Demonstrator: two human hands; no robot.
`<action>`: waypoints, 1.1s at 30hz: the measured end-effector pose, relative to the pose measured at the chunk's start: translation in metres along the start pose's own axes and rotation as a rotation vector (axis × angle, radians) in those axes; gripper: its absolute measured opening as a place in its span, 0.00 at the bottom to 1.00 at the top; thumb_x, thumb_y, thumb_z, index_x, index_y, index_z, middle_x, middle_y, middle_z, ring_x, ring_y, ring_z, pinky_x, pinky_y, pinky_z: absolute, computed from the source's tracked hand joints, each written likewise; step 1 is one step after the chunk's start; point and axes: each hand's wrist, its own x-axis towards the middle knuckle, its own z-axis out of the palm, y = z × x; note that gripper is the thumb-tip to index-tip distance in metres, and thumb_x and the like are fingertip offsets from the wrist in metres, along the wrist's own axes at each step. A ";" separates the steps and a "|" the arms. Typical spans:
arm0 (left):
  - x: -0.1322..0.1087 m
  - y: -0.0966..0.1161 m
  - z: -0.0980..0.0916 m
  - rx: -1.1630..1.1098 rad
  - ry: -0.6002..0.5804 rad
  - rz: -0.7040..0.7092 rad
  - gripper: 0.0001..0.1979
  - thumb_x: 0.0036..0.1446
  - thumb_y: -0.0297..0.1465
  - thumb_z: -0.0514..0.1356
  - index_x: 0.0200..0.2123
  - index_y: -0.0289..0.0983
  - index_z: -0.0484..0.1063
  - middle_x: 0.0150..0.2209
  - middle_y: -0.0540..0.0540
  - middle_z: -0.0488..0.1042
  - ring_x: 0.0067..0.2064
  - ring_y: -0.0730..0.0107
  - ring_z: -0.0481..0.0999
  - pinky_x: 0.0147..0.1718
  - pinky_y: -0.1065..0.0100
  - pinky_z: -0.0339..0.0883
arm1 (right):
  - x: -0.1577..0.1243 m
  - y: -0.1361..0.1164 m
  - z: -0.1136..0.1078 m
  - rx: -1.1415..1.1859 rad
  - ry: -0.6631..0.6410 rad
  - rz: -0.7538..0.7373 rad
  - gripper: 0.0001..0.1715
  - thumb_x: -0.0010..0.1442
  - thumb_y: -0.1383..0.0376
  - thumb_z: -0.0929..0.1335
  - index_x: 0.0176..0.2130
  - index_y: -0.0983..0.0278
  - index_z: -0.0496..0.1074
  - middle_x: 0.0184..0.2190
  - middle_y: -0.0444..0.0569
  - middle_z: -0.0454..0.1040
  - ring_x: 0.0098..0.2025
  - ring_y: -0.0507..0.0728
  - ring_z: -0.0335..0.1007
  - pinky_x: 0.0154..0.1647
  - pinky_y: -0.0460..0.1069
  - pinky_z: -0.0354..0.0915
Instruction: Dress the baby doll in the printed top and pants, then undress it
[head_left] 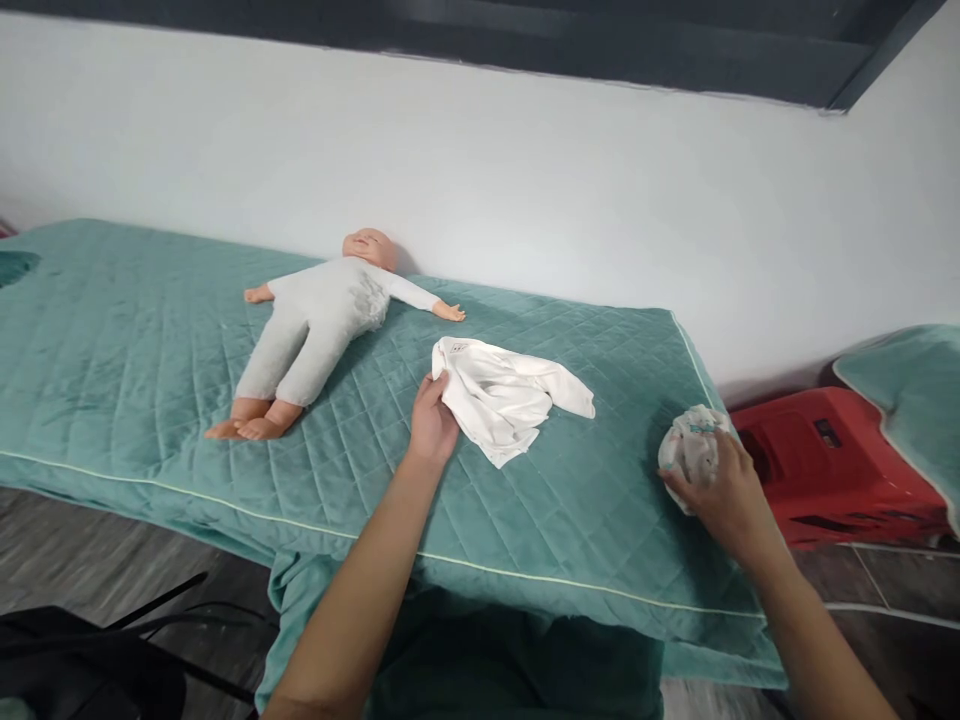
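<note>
A white baby shirt (499,390) lies crumpled on the green quilted cover, one sleeve stretched to the right. My left hand (435,418) grips its left edge, thumb on top and the other fingers partly hidden. Near the right end of the bed, my right hand (724,485) is closed on a bunched-up white diaper (688,450) with small coloured marks. A baby doll (322,310) with a soft white body lies on its back to the left of the shirt, head toward the wall and arms spread.
The green quilted bed cover (150,340) runs along a white wall (480,180). A red plastic chair or stool (840,460) stands beyond the right end, a green cloth (915,390) over it. Something black (82,660) is on the floor at lower left.
</note>
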 end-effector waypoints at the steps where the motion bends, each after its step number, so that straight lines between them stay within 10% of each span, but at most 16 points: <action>1: 0.000 0.000 0.000 0.001 0.002 0.000 0.10 0.49 0.29 0.71 0.36 0.37 0.77 0.35 0.50 0.80 0.35 0.70 0.78 0.41 0.67 0.71 | -0.002 -0.002 0.007 -0.091 0.027 -0.013 0.52 0.49 0.46 0.73 0.65 0.64 0.59 0.67 0.68 0.58 0.67 0.81 0.56 0.61 0.77 0.58; 17: -0.001 0.000 0.001 -0.026 0.024 -0.011 0.09 0.48 0.28 0.72 0.33 0.37 0.76 0.33 0.50 0.80 0.35 0.69 0.77 0.41 0.66 0.71 | 0.019 0.066 -0.021 -0.072 -0.151 -0.201 0.41 0.53 0.58 0.68 0.64 0.58 0.59 0.64 0.58 0.60 0.65 0.72 0.61 0.68 0.67 0.56; 33: -0.001 0.000 0.001 -0.020 0.034 -0.014 0.10 0.48 0.29 0.71 0.34 0.36 0.75 0.34 0.49 0.80 0.35 0.69 0.78 0.40 0.67 0.71 | 0.017 0.041 -0.039 0.410 -0.106 0.345 0.38 0.55 0.48 0.72 0.61 0.52 0.65 0.62 0.56 0.69 0.65 0.68 0.64 0.65 0.56 0.61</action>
